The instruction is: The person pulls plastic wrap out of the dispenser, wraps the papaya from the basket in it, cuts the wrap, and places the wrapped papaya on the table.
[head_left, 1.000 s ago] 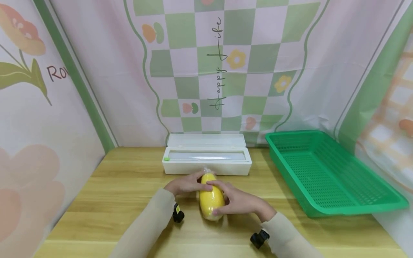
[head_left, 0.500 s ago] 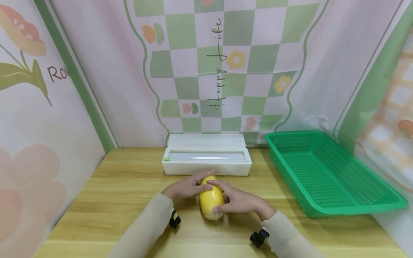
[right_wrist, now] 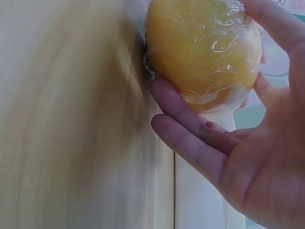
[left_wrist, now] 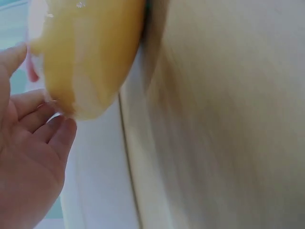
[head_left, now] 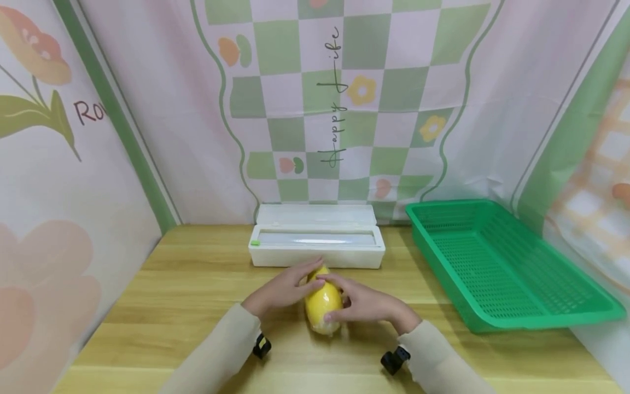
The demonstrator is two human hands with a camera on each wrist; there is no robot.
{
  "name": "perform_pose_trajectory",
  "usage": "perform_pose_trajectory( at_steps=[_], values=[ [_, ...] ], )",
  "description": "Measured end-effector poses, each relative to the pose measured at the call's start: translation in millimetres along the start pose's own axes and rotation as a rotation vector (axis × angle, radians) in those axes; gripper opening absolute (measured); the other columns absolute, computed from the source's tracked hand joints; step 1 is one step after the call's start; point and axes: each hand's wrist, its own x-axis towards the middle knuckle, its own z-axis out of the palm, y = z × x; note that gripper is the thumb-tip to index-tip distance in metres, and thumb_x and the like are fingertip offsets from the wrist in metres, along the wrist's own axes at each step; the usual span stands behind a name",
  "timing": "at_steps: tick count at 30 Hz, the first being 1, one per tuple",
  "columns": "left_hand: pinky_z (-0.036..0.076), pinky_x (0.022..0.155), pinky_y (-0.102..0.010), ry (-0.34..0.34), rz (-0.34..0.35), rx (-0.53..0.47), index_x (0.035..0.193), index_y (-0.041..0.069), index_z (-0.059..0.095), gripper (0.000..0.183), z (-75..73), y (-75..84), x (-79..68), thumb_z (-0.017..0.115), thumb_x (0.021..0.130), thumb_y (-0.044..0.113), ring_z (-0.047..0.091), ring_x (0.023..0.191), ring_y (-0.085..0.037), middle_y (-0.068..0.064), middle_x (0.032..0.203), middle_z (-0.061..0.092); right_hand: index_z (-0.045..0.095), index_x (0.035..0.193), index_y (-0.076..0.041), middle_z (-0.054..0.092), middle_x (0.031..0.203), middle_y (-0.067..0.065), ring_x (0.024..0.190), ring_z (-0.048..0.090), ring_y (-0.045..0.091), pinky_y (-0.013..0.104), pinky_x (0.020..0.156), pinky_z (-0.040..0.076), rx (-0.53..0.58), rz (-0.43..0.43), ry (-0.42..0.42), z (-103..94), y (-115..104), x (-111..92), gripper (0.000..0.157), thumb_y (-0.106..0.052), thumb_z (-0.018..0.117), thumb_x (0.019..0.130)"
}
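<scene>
A yellow oblong fruit [head_left: 323, 302], wrapped in shiny clear cling film, lies on the wooden table in front of the white box. My right hand [head_left: 366, 302] grips it from the right, thumb on the near end and fingers over the top. At the far left end is my left hand [head_left: 283, 287], its fingers fairly straight along the film and its thumb on the top. In the left wrist view, the fingertips [left_wrist: 66, 125] touch the rounded end of the fruit [left_wrist: 86, 62]. The right wrist view shows crinkled film on the fruit [right_wrist: 205, 52] and two lower fingers beneath it.
Behind the hands stands a white cling film box [head_left: 315, 257] with its lid [head_left: 315, 214] raised and a green tab [head_left: 255, 243] at the left. To the right is a green perforated basket [head_left: 443, 268]. A patterned curtain [head_left: 197, 164] hangs behind the wooden table [head_left: 187, 273].
The left hand has shifted slightly left and toward me, its fingers straightening over the far end. The clear film tail that stuck up there is no longer visible. The right hand holds still.
</scene>
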Motion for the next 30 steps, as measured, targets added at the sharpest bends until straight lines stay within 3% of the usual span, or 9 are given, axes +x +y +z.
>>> perform_pose_trajectory(
  at_steps=[4,7,10,12,16,21,24,27,30],
  values=[
    [0.019,0.119,-0.051,-0.02,-0.003,0.01,0.158,0.008,0.027,0.062,-1.5,5.8,-8.1,0.036,0.108,0.043,0.02,0.149,-0.024,-0.007,0.165,0.021,0.028,0.157,-0.024,0.043,0.145,0.01,0.111,0.056,0.02,0.036,0.088,0.052,0.008,0.026,0.01,1.5,0.5,0.4,0.083,-0.037,0.076,0.091],
    [0.021,0.118,-0.052,-0.053,-0.014,-0.004,0.16,0.007,0.018,0.084,-0.9,12.2,-12.6,0.053,0.1,0.054,0.017,0.15,-0.025,-0.009,0.166,0.015,0.027,0.158,-0.022,0.042,0.147,0.012,0.11,0.057,0.02,0.034,0.086,0.054,-0.002,0.008,0.021,2.0,1.4,1.0,0.082,-0.035,0.074,0.092],
    [0.032,0.113,-0.048,-0.06,-0.013,-0.009,0.161,0.007,0.011,0.114,3.1,16.2,-13.9,0.072,0.083,0.063,0.021,0.148,-0.026,-0.01,0.166,0.011,0.028,0.158,-0.02,0.043,0.146,0.012,0.108,0.058,0.02,0.033,0.084,0.055,-0.017,-0.023,0.026,2.0,1.8,1.1,0.078,-0.032,0.072,0.094],
    [0.042,0.106,-0.041,-0.048,0.006,0.002,0.16,0.005,0.01,0.124,6.4,17.1,-13.3,0.079,0.075,0.064,0.031,0.144,-0.027,-0.013,0.166,0.013,0.028,0.158,-0.02,0.044,0.145,0.012,0.105,0.058,0.02,0.034,0.083,0.055,-0.023,-0.037,0.029,2.1,1.7,0.9,0.078,-0.03,0.071,0.095],
    [0.048,0.098,-0.032,-0.007,0.038,0.049,0.159,0.0,0.013,0.125,11.1,14.7,-11.3,0.079,0.075,0.065,0.041,0.137,-0.027,-0.018,0.163,0.019,0.026,0.159,-0.02,0.045,0.143,0.012,0.103,0.057,0.019,0.034,0.081,0.056,-0.028,-0.052,0.034,2.5,1.0,0.1,0.077,-0.029,0.07,0.096],
    [0.045,0.103,-0.037,0.008,0.023,0.045,0.159,0.0,0.012,0.124,11.7,14.4,-9.7,0.077,0.076,0.065,0.036,0.14,-0.026,-0.018,0.162,0.021,0.024,0.16,-0.023,0.049,0.135,0.011,0.095,0.058,0.02,0.033,0.077,0.055,-0.048,-0.053,0.041,2.7,5.3,-1.0,0.075,-0.031,0.066,0.099],
    [0.045,0.104,-0.038,0.008,0.012,0.039,0.159,0.0,0.012,0.124,11.3,14.8,-8.5,0.078,0.076,0.065,0.036,0.14,-0.026,-0.017,0.163,0.021,0.021,0.161,-0.024,0.047,0.142,0.013,0.103,0.058,0.022,0.035,0.083,0.054,-0.062,-0.048,0.037,1.3,10.6,-2.0,0.072,-0.034,0.06,0.102],
    [0.042,0.107,-0.041,0.001,-0.006,0.041,0.159,0.001,0.012,0.124,10.3,14.9,-8.8,0.078,0.076,0.065,0.035,0.141,-0.027,-0.016,0.163,0.021,0.018,0.162,-0.024,0.049,0.142,0.016,0.11,0.059,0.024,0.04,0.093,0.052,0.002,-0.011,0.025,-2.1,15.6,-4.5,0.064,-0.035,0.048,0.107],
    [0.037,0.11,-0.046,-0.012,-0.023,0.043,0.16,0.004,0.013,0.124,7.7,14.9,-10.4,0.079,0.074,0.064,0.033,0.142,-0.026,-0.013,0.163,0.022,0.014,0.162,-0.017,0.056,0.136,0.02,0.11,0.064,0.028,0.046,0.098,0.05,0.121,0.077,0.045,-6.3,19.2,-8.2,0.06,-0.038,0.037,0.11]
  ],
)
